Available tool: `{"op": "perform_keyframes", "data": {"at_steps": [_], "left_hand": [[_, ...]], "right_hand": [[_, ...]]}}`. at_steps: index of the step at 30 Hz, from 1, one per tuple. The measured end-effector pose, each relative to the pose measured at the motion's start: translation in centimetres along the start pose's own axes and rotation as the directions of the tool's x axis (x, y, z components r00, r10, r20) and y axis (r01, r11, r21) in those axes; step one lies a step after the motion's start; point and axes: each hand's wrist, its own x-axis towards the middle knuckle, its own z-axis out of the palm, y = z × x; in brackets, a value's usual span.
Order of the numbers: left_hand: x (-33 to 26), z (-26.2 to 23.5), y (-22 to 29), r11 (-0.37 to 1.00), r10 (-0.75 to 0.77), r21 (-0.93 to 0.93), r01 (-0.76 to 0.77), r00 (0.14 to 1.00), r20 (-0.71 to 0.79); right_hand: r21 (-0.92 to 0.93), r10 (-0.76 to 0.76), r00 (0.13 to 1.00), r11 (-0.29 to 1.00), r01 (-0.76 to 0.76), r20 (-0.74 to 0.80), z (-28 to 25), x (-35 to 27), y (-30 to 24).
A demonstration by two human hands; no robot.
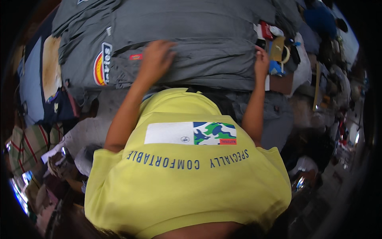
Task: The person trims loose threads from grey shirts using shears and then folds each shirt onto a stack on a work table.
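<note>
Dark grey cloth, which looks like a garment point(207, 59), lies spread in front of me with a long fold running across it. My left hand point(157, 59) rests on the fold, its fingers stretched to the right over the fabric. Beside that hand is a small red label point(135, 57), and further left a round red, yellow and white patch point(99, 65) is on the grey cloth. At the right end of the fold, my right hand point(261, 61) has its fingertips closed on the garment's edge. Part of its grip is hidden.
To the right of the cloth sit a roll of tape point(285, 54), a red packet point(266, 30) and a brown card piece point(277, 48). A tan board point(51, 65) stands at the left. Striped cloth point(30, 147) lies at the lower left.
</note>
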Motion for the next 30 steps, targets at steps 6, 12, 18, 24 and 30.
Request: {"op": "perform_keyframes", "data": {"at_steps": [6, 12, 18, 24, 30], "left_hand": [[4.8, 9.5, 3.3, 0.975, 0.212, 0.011, -0.221, 0.947, 0.241], [4.6, 8.4, 3.6, 0.995, 0.022, -0.094, 0.024, 0.887, 0.46], [2.9, 4.4, 7.7, 0.961, -0.055, -0.231, 0.151, 0.926, 0.374], [1.3, 5.6, 7.0, 0.17, -0.302, -0.566, 0.807, 0.589, 0.749], [-2.8, 4.6, 3.9, -0.156, -0.367, -0.544, 0.825, 0.462, 0.807]], "right_hand": [[-0.435, 0.209, 0.969, 0.89, -0.134, 0.13, -0.3, 2.8, 0.8], [-0.443, 0.266, 0.932, 0.886, -0.136, 0.248, -1.6, 4.7, 0.7], [-0.636, -0.059, 0.99, 0.761, 0.128, 0.129, -1.7, 7.7, -11.8], [0.436, -0.708, 0.68, 0.681, 0.588, 0.19, 6.5, 4.0, -26.8], [-0.079, -0.419, 0.879, 0.892, 0.446, 0.227, 5.5, 1.9, -16.6]]}}
